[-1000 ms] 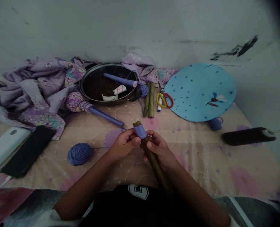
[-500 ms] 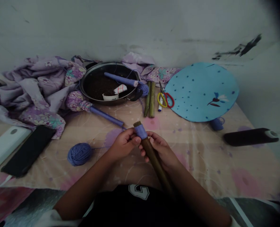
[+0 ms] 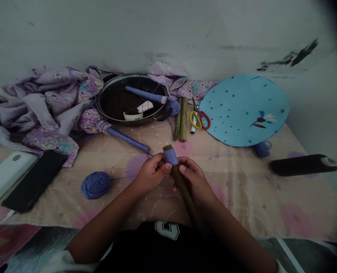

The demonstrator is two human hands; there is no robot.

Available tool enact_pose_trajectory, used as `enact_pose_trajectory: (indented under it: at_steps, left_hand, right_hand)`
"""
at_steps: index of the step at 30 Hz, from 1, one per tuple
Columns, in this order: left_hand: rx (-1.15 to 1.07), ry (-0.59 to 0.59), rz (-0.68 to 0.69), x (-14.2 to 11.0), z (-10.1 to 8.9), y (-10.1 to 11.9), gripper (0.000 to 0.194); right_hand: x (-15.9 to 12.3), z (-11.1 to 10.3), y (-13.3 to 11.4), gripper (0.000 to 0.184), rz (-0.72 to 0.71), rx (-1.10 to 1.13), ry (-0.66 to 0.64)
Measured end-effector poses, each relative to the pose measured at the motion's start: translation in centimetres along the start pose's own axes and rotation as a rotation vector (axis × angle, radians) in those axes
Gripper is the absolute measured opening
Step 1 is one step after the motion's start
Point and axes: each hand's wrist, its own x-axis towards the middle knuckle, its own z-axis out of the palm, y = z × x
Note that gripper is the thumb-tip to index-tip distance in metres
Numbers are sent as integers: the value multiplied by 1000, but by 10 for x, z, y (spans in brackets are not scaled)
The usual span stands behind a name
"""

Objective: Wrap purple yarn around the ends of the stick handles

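Note:
A brown-green stick (image 3: 184, 193), like a cut plant stem, slants up from my lap. Purple yarn (image 3: 171, 156) is wound in a close band just below its top end. My right hand (image 3: 196, 178) is closed around the stick under the band. At the band's lower left edge, my left hand (image 3: 152, 172) pinches with thumb and fingers; the strand there is mostly hidden. A yarn ball (image 3: 96, 185) lies to the left, its strand running toward my left hand. Beyond my hands rests a yarn-wrapped stick (image 3: 129, 139) with a floral cloth head (image 3: 91, 121).
A dark pan (image 3: 100, 108) of brown crumbly matter stands at the back, holding another wrapped stick (image 3: 145, 94). Right of it lie bare sticks (image 3: 183, 121), scissors (image 3: 196, 113) and a blue oval sheet (image 3: 242, 110). Floral cloth (image 3: 43, 102) and a phone (image 3: 34, 182) are left.
The stick's top end has shifted slightly right and stands a little more upright. Both hands keep their hold, and the left has moved slightly with it.

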Motion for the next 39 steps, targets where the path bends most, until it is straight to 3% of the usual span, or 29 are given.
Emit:
enact_pose_trajectory:
  at_steps: [5,13,22,27,39]
  left_hand:
    - [11,-30,-30,-1,0,-7,35]
    - [64,-47,-6,-2,2,-6,36]
    - [272,46,23,-2,6,1,37]
    - [226,-19,36,-2,5,1,36]
    - [192,55,-26,-5,11,-1,27]
  right_hand:
    - [3,1,-2,17,59,-44,2]
    - [3,1,-1,26,91,-81,8]
    - [3,4,-3,25,50,-128,20]
    - [2,6,-3,30,78,-160,34]
    - [3,0,3,29,49,-98,-20]
